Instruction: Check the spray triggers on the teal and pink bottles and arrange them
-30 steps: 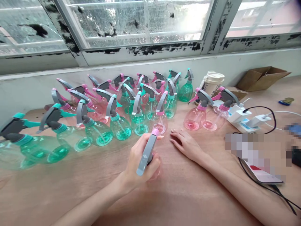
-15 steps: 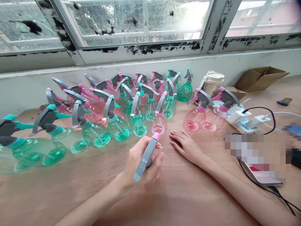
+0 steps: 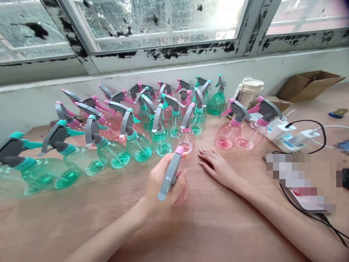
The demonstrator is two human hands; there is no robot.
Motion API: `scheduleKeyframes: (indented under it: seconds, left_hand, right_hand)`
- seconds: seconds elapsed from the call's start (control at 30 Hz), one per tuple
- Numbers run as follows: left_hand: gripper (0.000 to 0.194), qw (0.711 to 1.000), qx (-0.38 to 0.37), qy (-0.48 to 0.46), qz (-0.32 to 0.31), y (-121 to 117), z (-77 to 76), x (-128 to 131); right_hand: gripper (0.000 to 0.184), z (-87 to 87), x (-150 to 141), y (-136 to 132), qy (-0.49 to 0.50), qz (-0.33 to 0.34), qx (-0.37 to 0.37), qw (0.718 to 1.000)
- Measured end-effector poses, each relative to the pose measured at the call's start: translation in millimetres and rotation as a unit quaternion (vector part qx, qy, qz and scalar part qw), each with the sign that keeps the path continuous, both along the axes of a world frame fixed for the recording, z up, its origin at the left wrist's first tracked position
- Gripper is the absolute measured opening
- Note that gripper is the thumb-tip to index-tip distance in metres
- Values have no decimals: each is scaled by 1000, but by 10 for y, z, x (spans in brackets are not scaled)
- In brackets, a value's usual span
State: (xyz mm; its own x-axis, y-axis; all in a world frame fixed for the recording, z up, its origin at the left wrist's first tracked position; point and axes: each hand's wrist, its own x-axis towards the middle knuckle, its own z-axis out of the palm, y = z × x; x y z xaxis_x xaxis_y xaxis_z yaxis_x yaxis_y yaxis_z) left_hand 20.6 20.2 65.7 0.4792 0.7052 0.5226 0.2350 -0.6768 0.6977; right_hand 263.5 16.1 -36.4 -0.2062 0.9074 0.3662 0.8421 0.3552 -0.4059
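Note:
My left hand (image 3: pixel 163 185) is wrapped round a pink spray bottle (image 3: pixel 171 174) with a grey trigger head, holding it upright on the wooden table (image 3: pixel 207 225) in front of me. My right hand (image 3: pixel 218 165) lies flat on the table just to its right, fingers stretched out and holding nothing. Right behind both hands stand several green and pink spray bottles (image 3: pixel 136 138) in rows. Two more pink spray bottles (image 3: pixel 231 127) stand apart to the right.
A lidded paper cup (image 3: pixel 249 91) and a white power strip (image 3: pixel 286 136) with a black cable (image 3: pixel 313 123) sit at the right. A brown cardboard box (image 3: pixel 311 83) lies at the far right. A low wall and windows run along the back.
My left hand has shifted the bottle slightly, tilting its grey head a bit more upright. My right hand has stayed flat in place. The view drifted a little.

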Motion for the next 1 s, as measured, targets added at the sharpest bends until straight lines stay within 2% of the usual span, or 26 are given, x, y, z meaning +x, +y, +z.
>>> scheduleKeyframes:
  seconds: [0.13, 0.27, 0.5, 1.0]
  left_hand:
    - [39, 999, -31, -9, 37, 34, 11, 5]
    - [34, 998, -34, -18, 55, 68, 31, 14]
    - [39, 999, -24, -1, 45, 68, 21, 6]
    - [26, 998, -53, 20, 25, 103, 80, 29]
  right_hand:
    - [34, -12, 13, 2, 8, 3, -1, 1000]
    - [35, -16, 23, 4, 10, 7, -2, 1000]
    - [35, 2, 21, 3, 9, 5, -3, 1000]
    - [35, 16, 21, 5, 14, 2, -4, 1000]
